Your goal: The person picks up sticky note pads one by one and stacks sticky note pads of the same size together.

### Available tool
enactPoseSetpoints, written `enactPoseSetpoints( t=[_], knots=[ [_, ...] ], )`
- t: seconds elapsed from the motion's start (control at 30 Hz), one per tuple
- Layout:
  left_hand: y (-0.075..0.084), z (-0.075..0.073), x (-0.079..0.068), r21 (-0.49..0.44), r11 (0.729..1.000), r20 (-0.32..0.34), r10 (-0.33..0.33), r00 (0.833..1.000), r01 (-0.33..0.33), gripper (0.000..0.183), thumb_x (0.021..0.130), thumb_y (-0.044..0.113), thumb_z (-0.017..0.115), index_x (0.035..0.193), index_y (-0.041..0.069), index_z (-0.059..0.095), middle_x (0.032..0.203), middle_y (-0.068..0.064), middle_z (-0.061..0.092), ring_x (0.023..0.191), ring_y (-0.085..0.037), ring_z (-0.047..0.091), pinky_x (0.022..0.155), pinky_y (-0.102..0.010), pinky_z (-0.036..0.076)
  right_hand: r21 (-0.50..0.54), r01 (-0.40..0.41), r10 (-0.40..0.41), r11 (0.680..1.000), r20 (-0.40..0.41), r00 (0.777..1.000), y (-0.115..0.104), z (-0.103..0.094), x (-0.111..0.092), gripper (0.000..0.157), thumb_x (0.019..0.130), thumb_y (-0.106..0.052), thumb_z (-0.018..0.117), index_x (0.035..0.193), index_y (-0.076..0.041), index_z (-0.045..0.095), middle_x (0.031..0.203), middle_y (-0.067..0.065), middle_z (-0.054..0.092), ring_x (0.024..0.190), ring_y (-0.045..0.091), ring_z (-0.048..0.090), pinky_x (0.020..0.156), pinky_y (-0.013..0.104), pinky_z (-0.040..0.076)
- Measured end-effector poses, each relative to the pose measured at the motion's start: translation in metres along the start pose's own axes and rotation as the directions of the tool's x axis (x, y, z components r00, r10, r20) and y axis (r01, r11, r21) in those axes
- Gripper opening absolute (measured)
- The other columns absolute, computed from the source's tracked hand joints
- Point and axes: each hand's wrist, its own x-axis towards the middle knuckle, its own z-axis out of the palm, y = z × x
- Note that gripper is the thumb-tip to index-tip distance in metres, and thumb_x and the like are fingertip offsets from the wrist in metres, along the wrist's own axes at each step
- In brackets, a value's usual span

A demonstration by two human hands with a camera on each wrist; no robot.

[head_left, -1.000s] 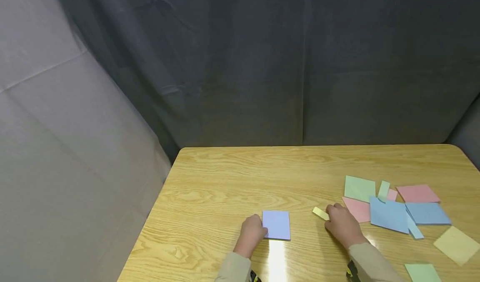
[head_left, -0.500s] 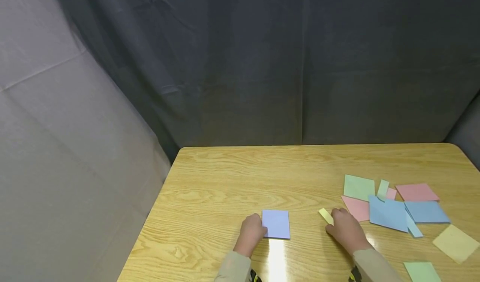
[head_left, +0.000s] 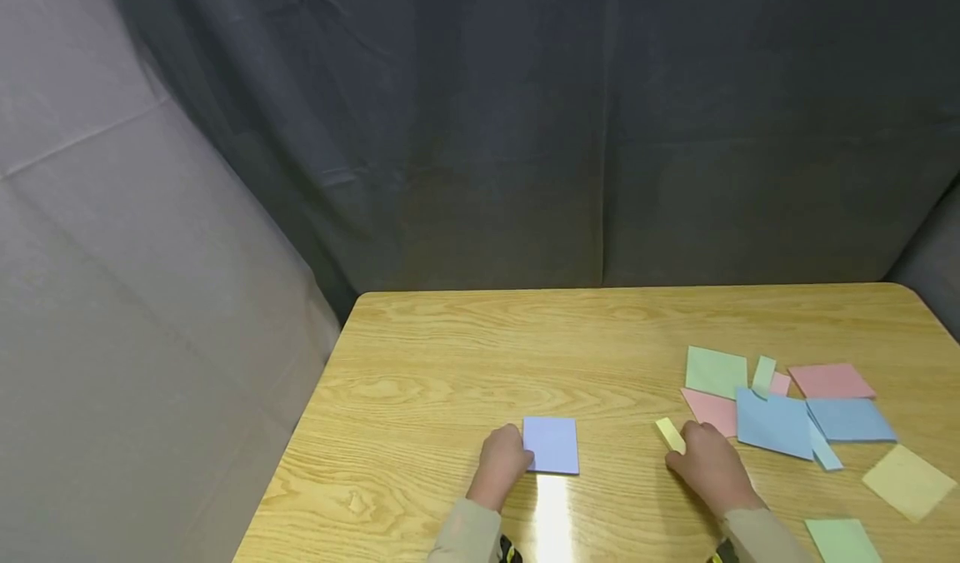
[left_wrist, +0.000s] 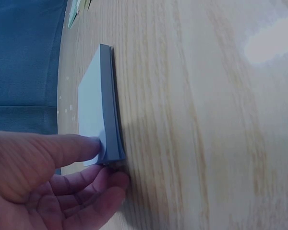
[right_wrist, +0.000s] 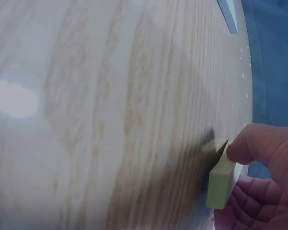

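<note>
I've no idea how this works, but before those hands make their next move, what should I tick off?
1. Left hand has hold of the lavender pad: ok, thumb on top near one edge.
2. Right hand has hold of the yellow strip: ok, pinched between thumb and fingers.
3. Nothing lying between the two held pieces: ok, only bare table shows there.
4. Papers on the right lying apart: not ok, the green strip overlaps the left blue pad.
5. Yellow strip lifted fully off the table: cannot tell from these views.
</note>
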Motion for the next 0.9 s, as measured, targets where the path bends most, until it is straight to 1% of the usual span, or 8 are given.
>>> enactPoseSetpoints(
  t=[0.1, 0.3, 0.4, 0.53, 0.67, 0.8, 0.87, 0.9],
  knots=[
    [0.0, -0.001, -0.001, 0.002, 1.0, -0.002, 0.002, 1.0, -0.002, 0.042, 0.07, -0.004, 0.06, 0.05, 0.014, 0.029, 0.043, 0.007, 0.02, 0.039, -0.008, 0.02, 0.036, -0.02, 0.018, 0.019, -0.007, 0.007, 1.0, -0.002, 1.0, -0.001, 0.001, 0.0, 0.024, 0.069, -0.009, 0.061, 0.079, 0.011, 0.051, 0.07, 0.012, 0.049, 0.062, 0.022, 0.043, 0.056, 0.04, 0.041],
    [0.001, -0.002, -0.002, 0.0, 1.0, -0.005, 0.008, 1.0, -0.008, 0.043, 0.071, -0.004, 0.061, 0.05, 0.014, 0.028, 0.043, 0.008, 0.019, 0.039, -0.008, 0.019, 0.036, -0.02, 0.017, 0.052, -0.02, 0.02, 0.998, -0.004, 1.0, -0.003, 0.005, -0.001, 0.018, 0.069, -0.008, 0.06, 0.067, 0.0, 0.044, 0.063, 0.005, 0.038, 0.057, 0.019, 0.035, 0.049, 0.03, 0.03],
    [0.002, -0.002, -0.002, -0.009, 1.0, 0.002, 0.002, 1.0, -0.002, 0.043, 0.071, -0.005, 0.06, 0.05, 0.014, 0.028, 0.043, 0.007, 0.019, 0.039, -0.008, 0.019, 0.036, -0.02, 0.018, 0.04, -0.023, 0.023, 0.999, -0.006, 1.0, -0.005, 0.006, -0.001, 0.017, 0.069, -0.007, 0.06, 0.067, 0.002, 0.045, 0.063, 0.007, 0.04, 0.057, 0.019, 0.036, 0.049, 0.032, 0.032],
    [0.003, -0.003, -0.003, -0.019, 1.0, 0.006, -0.007, 1.0, 0.007, 0.041, 0.072, -0.005, 0.06, 0.051, 0.013, 0.03, 0.044, 0.006, 0.022, 0.039, -0.008, 0.021, 0.036, -0.02, 0.019, -0.005, -0.046, 0.046, 0.999, 0.01, 0.999, -0.008, 0.004, -0.003, 0.018, 0.071, -0.007, 0.059, 0.07, 0.007, 0.047, 0.066, 0.012, 0.044, 0.056, 0.022, 0.041, 0.05, 0.038, 0.039],
    [0.003, -0.003, -0.002, -0.014, 1.0, 0.01, -0.013, 1.0, 0.013, 0.04, 0.072, -0.005, 0.061, 0.051, 0.013, 0.031, 0.044, 0.005, 0.024, 0.039, -0.008, 0.022, 0.036, -0.02, 0.02, -0.022, -0.075, 0.076, 0.997, 0.037, 0.996, -0.01, 0.003, -0.003, 0.019, 0.072, -0.007, 0.059, 0.072, 0.008, 0.047, 0.067, 0.014, 0.043, 0.056, 0.023, 0.042, 0.049, 0.04, 0.04],
    [0.003, -0.003, -0.002, 0.003, 1.0, 0.013, -0.008, 1.0, 0.008, 0.041, 0.073, -0.004, 0.061, 0.05, 0.012, 0.031, 0.043, 0.006, 0.024, 0.038, -0.008, 0.023, 0.036, -0.02, 0.02, 0.013, -0.1, 0.099, 0.995, 0.065, 0.993, -0.01, 0.004, -0.001, 0.021, 0.072, -0.007, 0.061, 0.074, 0.006, 0.045, 0.066, 0.011, 0.044, 0.056, 0.021, 0.041, 0.049, 0.037, 0.038],
    [0.003, -0.002, -0.002, 0.01, 1.0, 0.013, -0.006, 1.0, 0.006, 0.041, 0.072, -0.004, 0.061, 0.05, 0.013, 0.031, 0.043, 0.006, 0.024, 0.038, -0.008, 0.022, 0.036, -0.02, 0.02, 0.039, -0.116, 0.112, 0.993, 0.089, 0.99, -0.009, 0.003, -0.001, 0.022, 0.072, -0.008, 0.062, 0.077, 0.007, 0.045, 0.067, 0.009, 0.047, 0.057, 0.021, 0.042, 0.051, 0.036, 0.039],
    [0.003, -0.002, -0.002, 0.014, 1.0, 0.013, -0.003, 1.0, 0.003, 0.042, 0.072, -0.004, 0.062, 0.05, 0.013, 0.031, 0.042, 0.006, 0.023, 0.038, -0.008, 0.022, 0.036, -0.02, 0.02, 0.055, -0.13, 0.124, 0.99, 0.107, 0.987, -0.008, 0.003, 0.0, 0.022, 0.072, -0.008, 0.062, 0.075, 0.005, 0.045, 0.065, 0.007, 0.046, 0.056, 0.019, 0.041, 0.051, 0.034, 0.037]
  ],
)
